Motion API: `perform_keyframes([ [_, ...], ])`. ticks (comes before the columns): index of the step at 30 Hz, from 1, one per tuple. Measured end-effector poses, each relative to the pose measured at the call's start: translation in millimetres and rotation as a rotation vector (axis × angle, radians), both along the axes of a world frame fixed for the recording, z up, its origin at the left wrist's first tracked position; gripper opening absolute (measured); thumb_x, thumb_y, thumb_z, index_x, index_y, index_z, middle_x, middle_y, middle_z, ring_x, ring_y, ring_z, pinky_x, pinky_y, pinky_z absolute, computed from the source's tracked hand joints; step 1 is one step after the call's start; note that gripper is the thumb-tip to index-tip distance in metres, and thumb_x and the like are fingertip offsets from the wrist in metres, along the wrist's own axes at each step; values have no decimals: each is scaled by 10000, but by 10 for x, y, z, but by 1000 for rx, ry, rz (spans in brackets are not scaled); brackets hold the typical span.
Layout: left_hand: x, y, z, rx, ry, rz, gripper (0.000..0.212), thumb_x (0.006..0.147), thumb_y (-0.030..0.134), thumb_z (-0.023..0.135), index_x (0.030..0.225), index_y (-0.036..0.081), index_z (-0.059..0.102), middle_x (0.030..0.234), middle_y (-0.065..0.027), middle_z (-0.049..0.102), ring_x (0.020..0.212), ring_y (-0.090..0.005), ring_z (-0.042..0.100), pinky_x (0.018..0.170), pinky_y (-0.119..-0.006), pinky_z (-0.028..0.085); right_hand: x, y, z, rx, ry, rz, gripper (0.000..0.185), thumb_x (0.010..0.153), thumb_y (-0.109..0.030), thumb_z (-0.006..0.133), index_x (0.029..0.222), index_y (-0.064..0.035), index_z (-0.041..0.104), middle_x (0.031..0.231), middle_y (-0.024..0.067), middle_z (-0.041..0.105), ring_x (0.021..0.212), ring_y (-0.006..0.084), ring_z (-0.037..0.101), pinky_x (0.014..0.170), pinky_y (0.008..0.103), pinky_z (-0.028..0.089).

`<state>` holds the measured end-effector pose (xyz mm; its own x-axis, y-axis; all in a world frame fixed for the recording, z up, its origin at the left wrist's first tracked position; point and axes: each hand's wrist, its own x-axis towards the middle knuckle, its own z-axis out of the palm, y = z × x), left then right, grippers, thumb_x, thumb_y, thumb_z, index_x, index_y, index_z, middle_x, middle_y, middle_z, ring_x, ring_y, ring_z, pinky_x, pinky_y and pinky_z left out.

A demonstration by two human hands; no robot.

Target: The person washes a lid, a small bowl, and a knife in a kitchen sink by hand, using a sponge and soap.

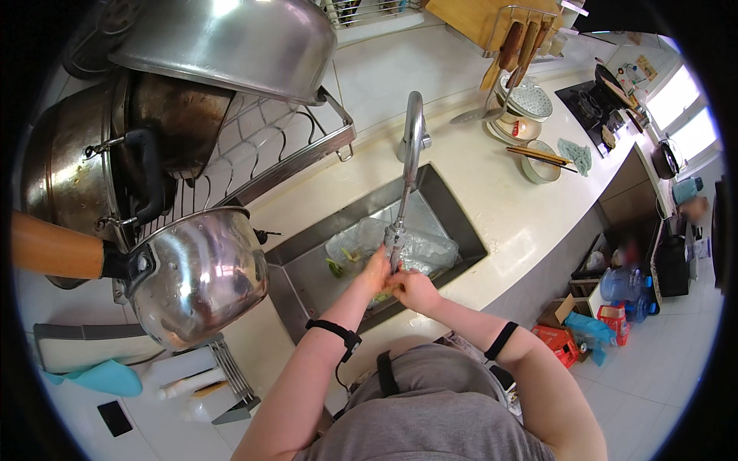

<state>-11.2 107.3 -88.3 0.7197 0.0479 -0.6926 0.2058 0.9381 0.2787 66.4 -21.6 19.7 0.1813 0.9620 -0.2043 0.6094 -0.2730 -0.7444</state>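
My left hand and my right hand meet over the near side of a steel sink, under the spray head of a pull-down kitchen faucet. Pale green vegetable shows between and just below them. The curled fingers of my right hand pinch it; those of my left are mostly hidden by the spray head and the other hand. Clear plastic packaging lies in the sink behind my hands. Left of them, loose green vegetable pieces rest on the sink bottom.
A steel saucepan with a wooden handle juts out at left, below a large steel pot and a wire rack. Chopsticks lie across a bowl on the right counter, near a cloth and a gas hob.
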Motion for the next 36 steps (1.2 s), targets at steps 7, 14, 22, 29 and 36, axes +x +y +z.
perform_keyframes([
  [7,-21,5,309,-41,33,4,503,945,539,278,1051,112,522,924,-67,579,885,-223,567,774,-392,458,-118,55,-168,420,-33,-118,259,685,29,576,912,-57,665,997,125,637,882,320,599,769,366,486],
  [14,-179,-75,306,126,223,-12,212,942,283,436,933,96,536,754,-27,515,576,-109,464,440,-217,323,73,40,-376,332,105,-255,226,742,43,540,927,-23,653,1028,145,618,927,324,589,794,379,484],
  [22,-481,-126,477,304,241,-172,335,980,354,340,916,79,521,659,12,451,481,-63,328,396,-218,230,129,285,-549,185,-150,-286,191,762,-7,555,912,-70,655,1021,173,608,865,363,593,737,423,492],
  [29,-666,-204,801,642,311,-336,346,969,384,375,975,85,549,638,16,447,476,-69,338,417,-227,250,197,219,-825,115,-155,-203,305,784,-33,529,1055,-123,638,1158,128,566,974,328,584,813,397,491],
  [36,-836,-138,767,690,348,-345,328,963,380,403,955,99,572,648,26,459,489,-64,344,437,-218,272,-112,247,-540,399,-117,-119,283,766,-6,515,1010,-101,623,1118,88,587,986,315,584,798,365,498],
])
